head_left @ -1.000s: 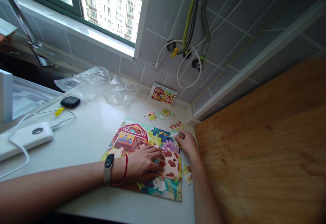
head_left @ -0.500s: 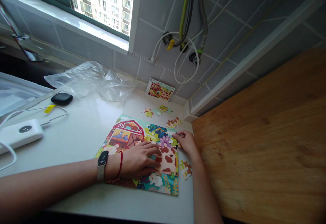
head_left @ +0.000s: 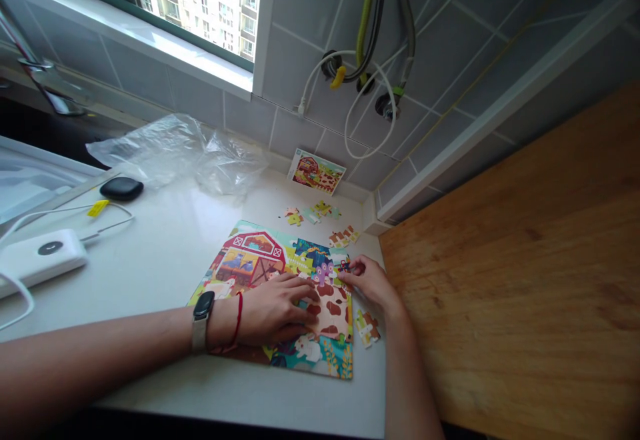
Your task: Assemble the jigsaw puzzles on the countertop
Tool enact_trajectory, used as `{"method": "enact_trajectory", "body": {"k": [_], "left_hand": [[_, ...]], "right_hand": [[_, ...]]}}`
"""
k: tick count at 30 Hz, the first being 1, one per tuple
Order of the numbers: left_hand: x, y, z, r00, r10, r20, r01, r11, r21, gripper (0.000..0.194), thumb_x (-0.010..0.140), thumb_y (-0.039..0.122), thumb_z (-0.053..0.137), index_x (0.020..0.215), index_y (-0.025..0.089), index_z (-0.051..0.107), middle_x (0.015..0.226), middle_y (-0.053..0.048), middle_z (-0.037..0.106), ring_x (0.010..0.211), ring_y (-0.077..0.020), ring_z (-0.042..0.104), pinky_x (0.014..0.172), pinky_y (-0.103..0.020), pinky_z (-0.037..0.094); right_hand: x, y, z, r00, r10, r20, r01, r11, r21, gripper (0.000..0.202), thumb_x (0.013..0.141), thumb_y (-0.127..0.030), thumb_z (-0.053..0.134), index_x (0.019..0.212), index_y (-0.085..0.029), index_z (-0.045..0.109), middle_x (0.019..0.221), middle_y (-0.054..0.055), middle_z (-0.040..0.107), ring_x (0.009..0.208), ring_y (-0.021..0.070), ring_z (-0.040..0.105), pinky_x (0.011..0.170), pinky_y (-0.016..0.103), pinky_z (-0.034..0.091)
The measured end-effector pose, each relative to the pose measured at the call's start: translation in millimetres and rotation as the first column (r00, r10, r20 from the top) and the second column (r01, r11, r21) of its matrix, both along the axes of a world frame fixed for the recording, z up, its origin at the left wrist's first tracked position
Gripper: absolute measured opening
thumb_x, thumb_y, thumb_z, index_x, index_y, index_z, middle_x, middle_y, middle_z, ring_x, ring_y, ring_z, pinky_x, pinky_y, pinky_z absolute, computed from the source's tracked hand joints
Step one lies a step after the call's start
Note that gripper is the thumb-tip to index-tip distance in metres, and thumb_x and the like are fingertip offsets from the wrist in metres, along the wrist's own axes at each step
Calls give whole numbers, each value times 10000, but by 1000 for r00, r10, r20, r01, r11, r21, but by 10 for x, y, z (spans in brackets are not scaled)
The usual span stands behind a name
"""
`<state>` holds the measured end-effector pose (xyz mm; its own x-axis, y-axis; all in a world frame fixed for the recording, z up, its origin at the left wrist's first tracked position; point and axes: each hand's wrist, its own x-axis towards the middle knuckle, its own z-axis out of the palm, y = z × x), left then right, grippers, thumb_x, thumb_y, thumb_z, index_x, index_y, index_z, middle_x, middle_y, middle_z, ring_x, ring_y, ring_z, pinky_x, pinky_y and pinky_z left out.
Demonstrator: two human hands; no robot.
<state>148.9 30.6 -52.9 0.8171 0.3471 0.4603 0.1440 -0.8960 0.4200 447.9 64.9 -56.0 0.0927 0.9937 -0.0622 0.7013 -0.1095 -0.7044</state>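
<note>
A colourful farm jigsaw puzzle [head_left: 250, 263] with a red barn, a cow and a rabbit lies on the white counter. Across its middle my left hand [head_left: 287, 307] rests flat with the fingers spread, wearing a watch and a red string. At the puzzle's right edge my right hand [head_left: 367, 280] pinches a puzzle piece [head_left: 344, 261] between thumb and fingers, beside the purple peacock. Loose pieces lie above the puzzle [head_left: 320, 211], at its upper right corner [head_left: 343, 236] and right of it [head_left: 367, 328].
A picture card [head_left: 316, 172] leans on the tiled wall. Clear plastic wrapping [head_left: 185, 153], a black case [head_left: 121, 189] and a white power bank [head_left: 45, 259] with cable occupy the left side. A wooden panel [head_left: 515, 267] borders the counter on the right.
My right thumb and fingers have shifted slightly on the piece, and the hand has turned a little. My left hand stays in place on the puzzle. The camera view has shifted slightly.
</note>
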Motion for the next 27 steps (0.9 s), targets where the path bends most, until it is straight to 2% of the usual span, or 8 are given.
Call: {"method": "enact_trajectory", "body": {"k": [7, 10, 12, 15, 19, 21, 27], "left_hand": [[5, 2, -2, 1000, 6, 14, -6, 1000, 0, 182, 1020, 357, 666, 1148, 266, 757, 1247, -67, 707, 1223, -270, 633, 1116, -427, 442], [6, 5, 2, 1000, 3, -10, -3, 1000, -2, 187, 1029, 364, 651, 1150, 266, 755, 1254, -65, 705, 1222, -277, 632, 1113, -435, 439], [5, 6, 4, 1000, -2, -11, 2, 1000, -5, 188, 1029, 363, 650, 1155, 266, 751, 1255, -65, 705, 1223, -278, 630, 1113, -436, 437], [3, 6, 3, 1000, 0, -6, 0, 1000, -5, 180, 1022, 352, 662, 1156, 266, 747, 1258, -69, 704, 1223, -278, 628, 1091, -423, 450], [0, 1, -7, 1000, 2, -16, -2, 1000, 5, 171, 1028, 351, 650, 1139, 264, 747, 1261, -70, 702, 1198, -274, 637, 1070, -420, 454], [-2, -2, -11, 1000, 5, -16, -5, 1000, 10, 167, 1025, 353, 654, 1132, 264, 747, 1257, -69, 701, 1191, -274, 640, 1074, -424, 451], [-2, -3, -7, 1000, 4, 19, -4, 1000, 15, 156, 1016, 343, 672, 1120, 258, 751, 1232, -72, 706, 1202, -269, 639, 1094, -412, 449]], "right_hand": [[-46, -21, 29, 999, 4, 54, -3, 1000, -18, 359, 617, -463, 889, 732, -219, 651, 653, -39, 621, 607, 159, 555, 566, 264, 391], [-27, -10, 16, 996, 8, 93, -6, 1000, -30, 373, 637, -488, 890, 769, -220, 666, 688, -22, 643, 631, 171, 579, 577, 269, 397], [-30, 20, -6, 996, -17, 86, 16, 1000, 14, 381, 694, -536, 850, 831, -220, 685, 740, 1, 666, 676, 191, 608, 610, 283, 431], [-91, 93, -51, 993, -112, 46, 105, 983, 148, 454, 761, -594, 774, 984, -202, 721, 881, 59, 703, 772, 229, 646, 698, 327, 501], [-203, 189, -120, 986, -152, 71, 128, 956, 263, 582, 748, -559, 791, 1182, -175, 747, 1022, 95, 708, 832, 243, 650, 807, 373, 525], [-218, 229, -158, 989, -136, 54, 117, 959, 259, 592, 719, -516, 818, 1198, -172, 764, 997, 83, 706, 805, 231, 640, 809, 372, 526], [-106, 314, -255, 984, -120, -134, 140, 977, 158, 612, 668, -464, 838, 1184, -136, 800, 900, 65, 707, 707, 190, 593, 739, 352, 529]]}}
